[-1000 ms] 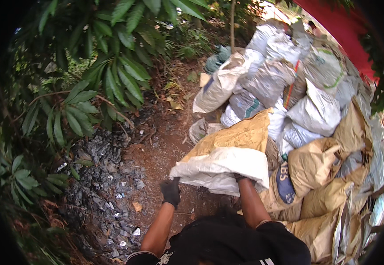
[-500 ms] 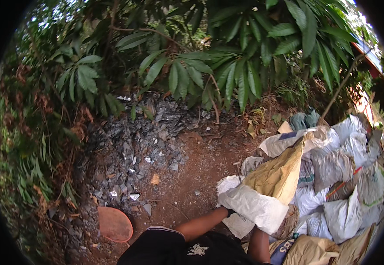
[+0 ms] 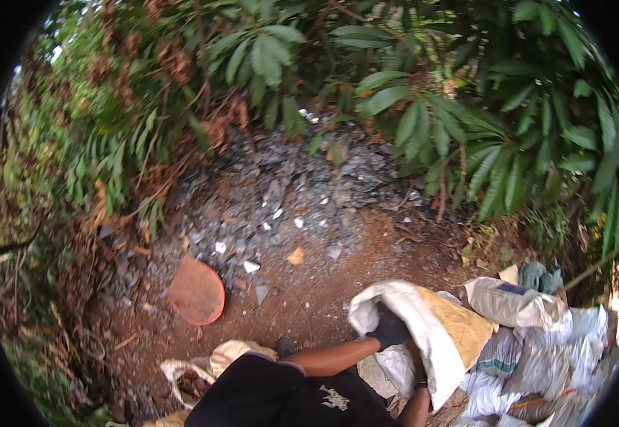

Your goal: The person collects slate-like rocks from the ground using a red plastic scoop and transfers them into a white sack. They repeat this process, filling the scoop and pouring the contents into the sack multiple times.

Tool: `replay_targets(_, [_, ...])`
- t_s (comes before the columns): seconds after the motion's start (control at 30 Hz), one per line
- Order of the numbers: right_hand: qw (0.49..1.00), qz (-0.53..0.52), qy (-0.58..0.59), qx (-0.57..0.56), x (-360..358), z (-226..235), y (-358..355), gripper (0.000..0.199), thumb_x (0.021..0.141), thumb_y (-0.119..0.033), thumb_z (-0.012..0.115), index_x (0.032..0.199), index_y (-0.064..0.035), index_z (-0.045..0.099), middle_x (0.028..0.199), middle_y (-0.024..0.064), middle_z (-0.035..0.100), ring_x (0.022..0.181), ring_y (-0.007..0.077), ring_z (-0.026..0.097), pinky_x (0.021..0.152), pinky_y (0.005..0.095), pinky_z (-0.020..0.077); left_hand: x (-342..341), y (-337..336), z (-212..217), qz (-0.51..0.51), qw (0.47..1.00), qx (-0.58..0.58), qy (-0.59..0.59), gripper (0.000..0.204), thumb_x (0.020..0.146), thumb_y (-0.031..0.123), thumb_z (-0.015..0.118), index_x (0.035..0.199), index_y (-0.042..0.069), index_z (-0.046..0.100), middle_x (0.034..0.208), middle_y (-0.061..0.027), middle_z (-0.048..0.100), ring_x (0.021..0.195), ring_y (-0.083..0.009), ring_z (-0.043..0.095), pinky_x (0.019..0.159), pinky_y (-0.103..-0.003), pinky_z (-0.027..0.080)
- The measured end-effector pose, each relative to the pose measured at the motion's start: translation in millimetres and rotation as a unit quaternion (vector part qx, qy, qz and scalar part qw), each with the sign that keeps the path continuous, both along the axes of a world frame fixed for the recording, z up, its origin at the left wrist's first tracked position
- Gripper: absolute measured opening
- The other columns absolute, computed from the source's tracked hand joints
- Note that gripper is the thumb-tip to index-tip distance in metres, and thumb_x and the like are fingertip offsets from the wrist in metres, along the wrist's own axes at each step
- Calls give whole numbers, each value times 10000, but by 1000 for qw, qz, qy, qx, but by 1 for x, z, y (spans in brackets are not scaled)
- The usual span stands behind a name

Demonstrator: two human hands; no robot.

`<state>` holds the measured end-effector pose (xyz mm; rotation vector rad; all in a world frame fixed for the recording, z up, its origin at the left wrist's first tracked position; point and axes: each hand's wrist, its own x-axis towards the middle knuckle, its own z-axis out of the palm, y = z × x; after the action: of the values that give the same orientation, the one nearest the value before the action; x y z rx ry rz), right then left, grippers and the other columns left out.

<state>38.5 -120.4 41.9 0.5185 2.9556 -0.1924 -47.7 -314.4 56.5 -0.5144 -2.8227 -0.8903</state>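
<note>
A white and tan woven sack (image 3: 434, 331) is held up over bare red soil, just in front of my body. My left hand (image 3: 389, 331), in a dark glove, grips its folded white edge. Only my right forearm shows at the lower edge. My right hand (image 3: 420, 386) runs up under the sack's lower side, and the sack covers its fingers. My black shirt fills the bottom middle of the view.
A heap of filled white and tan sacks (image 3: 537, 341) lies at the right with a teal cloth (image 3: 541, 276) behind it. A round orange-brown pan (image 3: 197, 290) rests on the soil to the left. Grey stone rubble (image 3: 288, 206) lies ahead beneath leafy bushes. An open sack (image 3: 196, 373) sits at the lower left.
The view has swung left, away from the sack heap and toward the rubble and bushes. The held sack has come round with it, and the orange-brown pan has come into sight.
</note>
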Motion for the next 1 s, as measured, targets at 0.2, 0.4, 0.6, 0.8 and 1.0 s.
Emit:
replay_targets(0.2, [996, 61, -52, 47, -31, 26, 40, 605, 987, -457, 472, 1492, -124, 475, 1547, 148, 440, 1454, 321, 357, 1209, 451, 248, -47, -98, -209, -122, 946, 287, -90, 489, 926, 474, 625, 1293, 153, 654, 1327, -91, 628, 1248, -200, 553, 1083, -338, 413])
replay_targets(0.4, [974, 193, -21, 118, -38, 2, 8, 613, 985, -459, 475, 1495, -121, 471, 1549, 153, 436, 1458, 326, 351, 1210, 453, 245, -38, -85, -114, 26, 989, 91, -115, 510, 966, 352, 586, 1406, 99, 534, 1426, -152, 526, 1344, -290, 464, 1173, -428, 312])
replay_targets(0.6, [973, 189, -97, -93, -31, -66, 21, 560, 919, -330, 654, 1376, -24, 547, 1470, 211, 499, 1376, 395, 427, 1150, 446, 361, -80, -159, -76, 11, 957, 11, -290, 618, 859, 250, 630, 1451, 112, 520, 1530, -141, 462, 1429, -312, 400, 1216, -389, 260])
replay_targets(0.8, [916, 192, -169, -310, -38, -59, 20, 547, 850, -376, 706, 1267, -32, 621, 1386, 159, 574, 1308, 386, 484, 1089, 424, 441, 29, -205, -131, 74, 907, 251, -330, 425, 1012, 320, 476, 1398, 180, 588, 1387, -96, 612, 1316, -261, 535, 1133, -385, 374])
replay_targets(1.0, [810, -162, -160, -540, -21, -110, -15, 516, 1023, -285, 477, 1493, -103, 365, 1348, 129, 512, 1264, 399, 484, 827, 637, 542, 16, -216, -45, 81, 890, 284, -348, 518, 1034, 201, 415, 1545, 282, 380, 1567, -85, 415, 1385, -275, 455, 1121, -410, 403])
